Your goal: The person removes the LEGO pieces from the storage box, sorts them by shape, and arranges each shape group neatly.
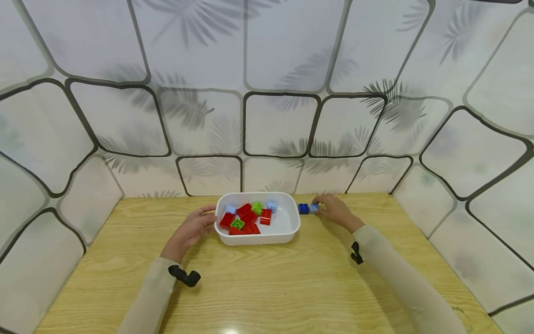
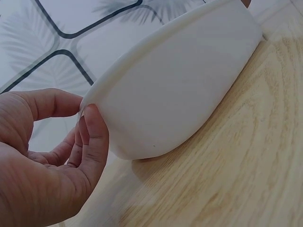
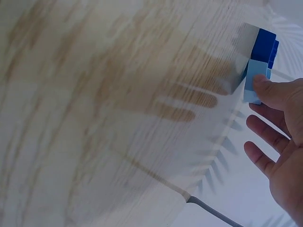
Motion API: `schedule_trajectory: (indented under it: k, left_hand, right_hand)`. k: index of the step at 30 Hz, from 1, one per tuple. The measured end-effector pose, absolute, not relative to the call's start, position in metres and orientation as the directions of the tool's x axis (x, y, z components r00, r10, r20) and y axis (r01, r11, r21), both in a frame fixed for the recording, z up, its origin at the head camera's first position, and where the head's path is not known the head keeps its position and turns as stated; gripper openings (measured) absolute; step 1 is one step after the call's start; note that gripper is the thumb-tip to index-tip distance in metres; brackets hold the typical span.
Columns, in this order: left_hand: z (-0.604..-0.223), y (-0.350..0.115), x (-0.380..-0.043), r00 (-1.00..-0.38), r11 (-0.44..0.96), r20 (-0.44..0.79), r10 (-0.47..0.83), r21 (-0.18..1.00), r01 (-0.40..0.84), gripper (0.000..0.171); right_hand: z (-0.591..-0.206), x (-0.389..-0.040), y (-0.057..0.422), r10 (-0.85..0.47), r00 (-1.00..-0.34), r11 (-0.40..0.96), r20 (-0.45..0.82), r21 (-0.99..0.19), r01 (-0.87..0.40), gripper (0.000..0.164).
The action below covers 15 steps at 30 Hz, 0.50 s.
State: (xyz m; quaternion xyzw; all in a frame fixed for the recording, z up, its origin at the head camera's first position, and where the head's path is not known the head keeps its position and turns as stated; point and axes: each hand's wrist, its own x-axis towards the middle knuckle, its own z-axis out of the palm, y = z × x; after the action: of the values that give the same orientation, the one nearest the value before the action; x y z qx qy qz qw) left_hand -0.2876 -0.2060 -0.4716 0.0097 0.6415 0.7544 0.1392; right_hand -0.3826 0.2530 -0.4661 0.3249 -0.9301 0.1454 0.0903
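A white plastic tray (image 1: 255, 239) stands on the table, holding red, lime green and light blue toy building bricks. At its left end my left hand (image 1: 193, 232) pinches the rim; the left wrist view shows the thumb and a finger meeting at the tray's wall (image 2: 156, 94). To the tray's right, my right hand (image 1: 335, 212) pinches a light blue brick (image 3: 254, 85) between thumb and fingers. A dark blue brick (image 1: 303, 208) lies right beside it, on the side toward the tray. The other right fingers are spread apart, touching nothing.
The wooden table (image 1: 267, 283) ends at a patterned wall covering (image 1: 275, 125) behind the tray, with more of it on both sides. Black wrist-worn straps (image 1: 183, 275) sit on both sleeves.
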Motion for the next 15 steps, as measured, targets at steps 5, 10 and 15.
schedule_trajectory:
  k: [5,10,15]
  left_hand:
    - [-0.4733,-0.2069,-0.2876,-0.961,-0.151,-0.161,0.224,0.969,-0.197,0.055]
    - [-0.4721,-0.2072,-0.2862,-0.960,-0.141,-0.163,0.227,0.970,-0.198,0.058]
    - [-0.4720,-0.2072,-0.2864,-0.959,-0.141,-0.159,0.233,0.970,-0.196,0.059]
  right_hand:
    - [-0.4661,-0.3822,0.2522,-0.565,-0.790,0.758,0.240,-0.227,-0.611,0.023]
    - [-0.4678,-0.3823,0.2521,-0.550,-0.809,0.773,0.207,-0.242,-0.587,0.026]
    - [-0.4697,-0.3838,0.2525,-0.535,-0.826,0.786,0.175,-0.257,-0.563,0.028]
